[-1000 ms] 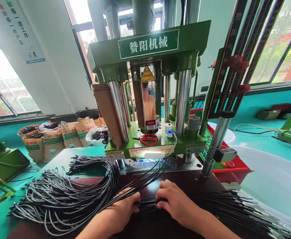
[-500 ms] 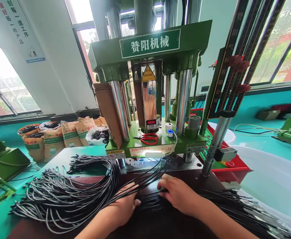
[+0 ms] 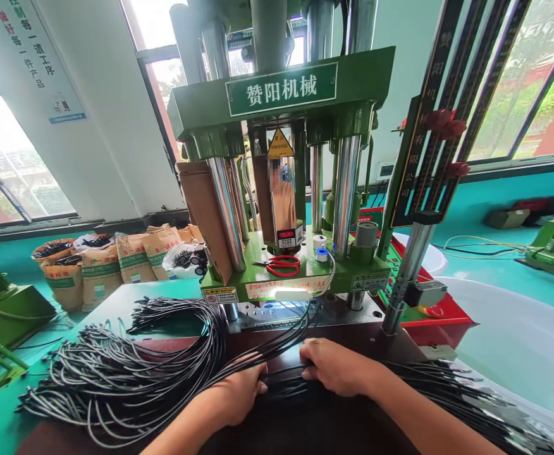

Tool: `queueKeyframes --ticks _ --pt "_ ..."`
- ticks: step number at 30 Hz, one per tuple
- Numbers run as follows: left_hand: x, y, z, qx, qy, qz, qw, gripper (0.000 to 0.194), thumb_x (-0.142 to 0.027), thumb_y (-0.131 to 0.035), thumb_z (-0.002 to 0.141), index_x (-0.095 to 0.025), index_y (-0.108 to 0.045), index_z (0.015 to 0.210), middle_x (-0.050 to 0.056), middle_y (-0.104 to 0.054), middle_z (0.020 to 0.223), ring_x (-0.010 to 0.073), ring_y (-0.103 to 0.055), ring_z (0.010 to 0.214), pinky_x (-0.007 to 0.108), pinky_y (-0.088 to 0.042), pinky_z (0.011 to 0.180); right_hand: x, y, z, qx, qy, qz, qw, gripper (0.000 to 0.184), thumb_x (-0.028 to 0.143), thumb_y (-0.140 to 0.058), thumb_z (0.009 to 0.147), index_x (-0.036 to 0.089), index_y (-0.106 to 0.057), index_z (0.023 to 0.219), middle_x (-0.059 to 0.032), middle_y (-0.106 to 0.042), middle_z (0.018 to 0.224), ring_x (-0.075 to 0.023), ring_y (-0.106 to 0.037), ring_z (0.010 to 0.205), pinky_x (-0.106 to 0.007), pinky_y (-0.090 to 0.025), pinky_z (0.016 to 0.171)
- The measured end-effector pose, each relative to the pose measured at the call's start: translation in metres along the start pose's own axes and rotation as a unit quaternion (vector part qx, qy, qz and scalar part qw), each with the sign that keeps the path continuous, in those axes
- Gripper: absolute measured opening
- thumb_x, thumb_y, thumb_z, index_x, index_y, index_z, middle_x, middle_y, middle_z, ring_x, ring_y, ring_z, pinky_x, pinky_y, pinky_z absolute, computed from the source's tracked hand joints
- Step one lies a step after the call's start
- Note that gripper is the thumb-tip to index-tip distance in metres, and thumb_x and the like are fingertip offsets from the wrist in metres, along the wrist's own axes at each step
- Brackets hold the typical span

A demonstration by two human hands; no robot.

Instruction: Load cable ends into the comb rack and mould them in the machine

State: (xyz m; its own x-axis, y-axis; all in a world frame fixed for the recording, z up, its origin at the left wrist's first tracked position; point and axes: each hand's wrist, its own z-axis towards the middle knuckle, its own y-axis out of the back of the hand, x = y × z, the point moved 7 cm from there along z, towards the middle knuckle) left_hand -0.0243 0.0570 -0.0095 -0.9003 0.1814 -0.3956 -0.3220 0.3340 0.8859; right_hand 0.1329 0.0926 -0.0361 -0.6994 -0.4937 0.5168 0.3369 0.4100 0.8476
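Observation:
My left hand (image 3: 238, 393) is closed, its fingers curled round a thin black cable (image 3: 284, 371) that stretches across to my right hand. My right hand (image 3: 332, 368) pinches the other end of this stretch, thumb and fingers together. Over the back of my left hand runs a loose strand of black cables (image 3: 281, 338), leading up into the press's lower opening. Below and between my hands, more black cables (image 3: 286, 387) lie on the dark tabletop. A big pile of cables (image 3: 129, 373) curves away at the left. Their ends in my palms are hidden.
A green press (image 3: 286, 95) stands straight ahead, with red-handled scissors (image 3: 283, 265) and a blue-and-white tape roll (image 3: 322, 254) on its ledge. Another cable bundle (image 3: 452, 392) lies at the right, beside a white tub (image 3: 518, 341). Sacks (image 3: 99, 272) stand behind at the left.
My hands stay close together with only slight movement; the left has shifted a little to the right. The view has tilted slightly.

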Motion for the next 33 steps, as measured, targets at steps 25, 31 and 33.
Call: queueKeyframes --ticks 25,31,33 --pt "-0.006 0.012 -0.015 0.076 -0.087 -0.020 0.993 0.033 -0.044 -0.063 0.073 -0.027 -0.053 0.099 -0.002 -0.058 0.097 0.0176 -0.053 0.088 0.025 -0.037 0.072 0.015 0.023 -0.023 -0.054 0.096 -0.037 0.993 0.017 0.031 -0.050 0.090 0.019 -0.061 0.091 -0.0051 -0.061 0.091 -0.0193 -0.057 0.090 -0.028 -0.041 0.081" --pt "0.004 -0.006 -0.006 0.100 -0.072 -0.020 0.992 0.050 -0.035 -0.080 0.051 -0.027 -0.051 0.091 -0.007 -0.056 0.089 0.0152 -0.052 0.080 0.022 -0.033 0.061 0.016 0.025 -0.026 -0.037 0.102 -0.046 0.993 0.017 0.031 -0.052 0.090 0.018 -0.062 0.092 -0.0045 -0.063 0.090 -0.0193 -0.057 0.089 -0.029 -0.042 0.079" --pt "0.006 -0.006 -0.005 0.092 -0.067 -0.023 0.993 0.044 -0.028 -0.078 0.054 -0.027 -0.052 0.090 -0.008 -0.056 0.088 0.0142 -0.052 0.080 0.022 -0.033 0.062 0.017 0.026 -0.026 -0.031 0.093 -0.042 0.994 0.017 0.031 -0.053 0.089 0.018 -0.063 0.092 -0.0045 -0.062 0.089 -0.0191 -0.057 0.087 -0.029 -0.042 0.078"
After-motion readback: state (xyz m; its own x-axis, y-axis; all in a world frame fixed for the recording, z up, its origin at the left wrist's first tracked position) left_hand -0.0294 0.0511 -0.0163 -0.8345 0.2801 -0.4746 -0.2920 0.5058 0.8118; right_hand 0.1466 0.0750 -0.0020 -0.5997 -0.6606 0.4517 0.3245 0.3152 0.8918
